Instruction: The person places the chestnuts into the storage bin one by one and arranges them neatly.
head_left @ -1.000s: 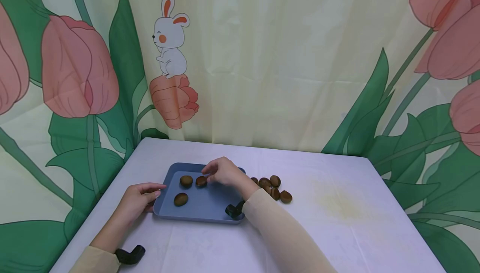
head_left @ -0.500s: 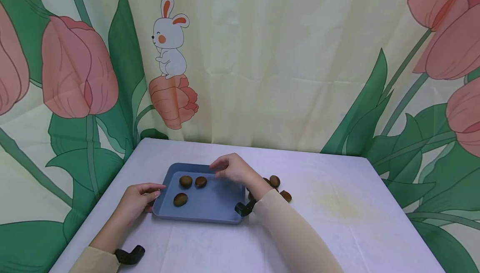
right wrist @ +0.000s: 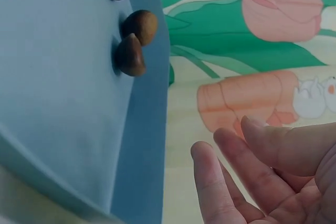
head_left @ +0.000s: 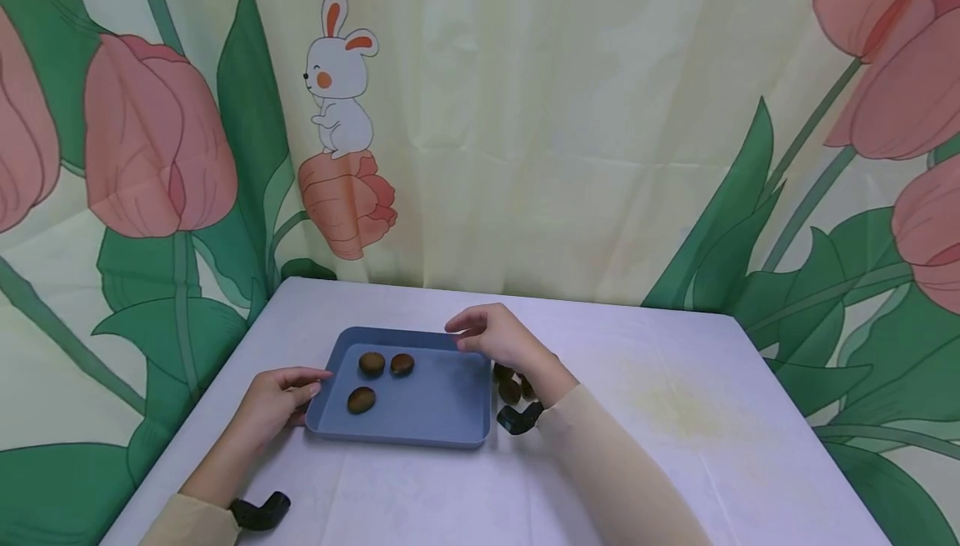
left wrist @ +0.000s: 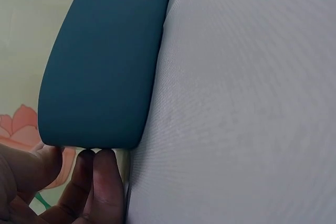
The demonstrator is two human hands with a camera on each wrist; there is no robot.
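In the head view a blue-grey tray (head_left: 427, 413) lies on the white table. Three brown chestnuts sit in its left half: one at the back left (head_left: 371, 363), one beside it (head_left: 402, 364) and one nearer the front (head_left: 362, 400). My left hand (head_left: 279, 396) is at the tray's left end. Up close in the left wrist view, its fingertips (left wrist: 106, 166) touch the tray's outer wall. Over the tray's back right corner hangs my right hand (head_left: 498, 336), fingers loosely bent and holding nothing. In the right wrist view its fingers (right wrist: 210, 182) are spread apart.
Several more chestnuts (head_left: 509, 391) lie on the table right of the tray, partly hidden by the right hand and wrist. A printed curtain (head_left: 570, 154) with tulips and a rabbit hangs behind the table (head_left: 675, 379). A black wrist device (head_left: 260, 511) is worn on the left arm.
My right hand has drawn back rightwards from the chestnut at the tray's back, moving toward the tray's right edge. The three chestnuts stay in the tray, and the left hand keeps its place.
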